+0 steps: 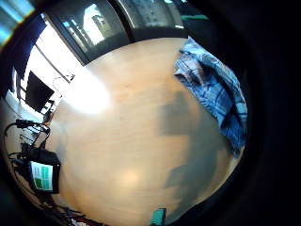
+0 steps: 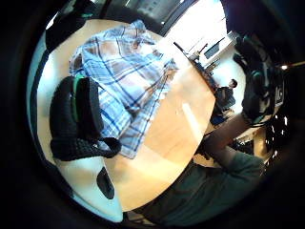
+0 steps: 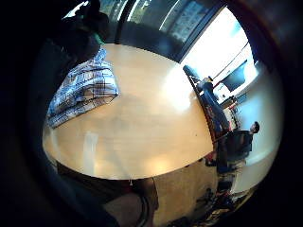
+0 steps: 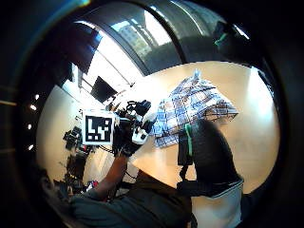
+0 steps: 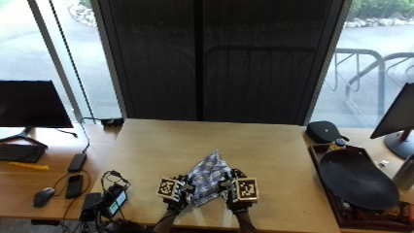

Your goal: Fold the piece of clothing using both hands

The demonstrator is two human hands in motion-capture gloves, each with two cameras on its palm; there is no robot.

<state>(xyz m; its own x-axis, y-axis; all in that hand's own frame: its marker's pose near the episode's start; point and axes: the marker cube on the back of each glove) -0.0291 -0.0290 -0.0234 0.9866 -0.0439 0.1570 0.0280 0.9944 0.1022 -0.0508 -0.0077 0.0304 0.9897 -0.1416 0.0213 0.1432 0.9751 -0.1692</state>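
A blue and white plaid shirt [image 5: 208, 178] lies in a crumpled heap on the wooden table [image 5: 259, 145], near its front edge. My left hand [image 5: 173, 190] hovers at the shirt's left side and my right hand [image 5: 241, 190] at its right side. Neither holds cloth. The palm views show the shirt [image 2: 128, 81] [image 4: 194, 107] [image 1: 216, 89] [image 3: 85, 90] some way off from both palms. The left thumb [image 2: 76, 119] and the right thumb [image 4: 209, 152] stand free of the cloth, with nothing between the fingers. The left hand [image 4: 128, 128] also shows in the right thumb side view.
Left of the shirt lie a small device with a lit screen [image 5: 113, 201], a phone [image 5: 75, 183] and a mouse [image 5: 44, 195]. A large black oval dish [image 5: 355, 179] and a black case [image 5: 323, 131] sit at the right. Bare tabletop stretches behind the shirt.
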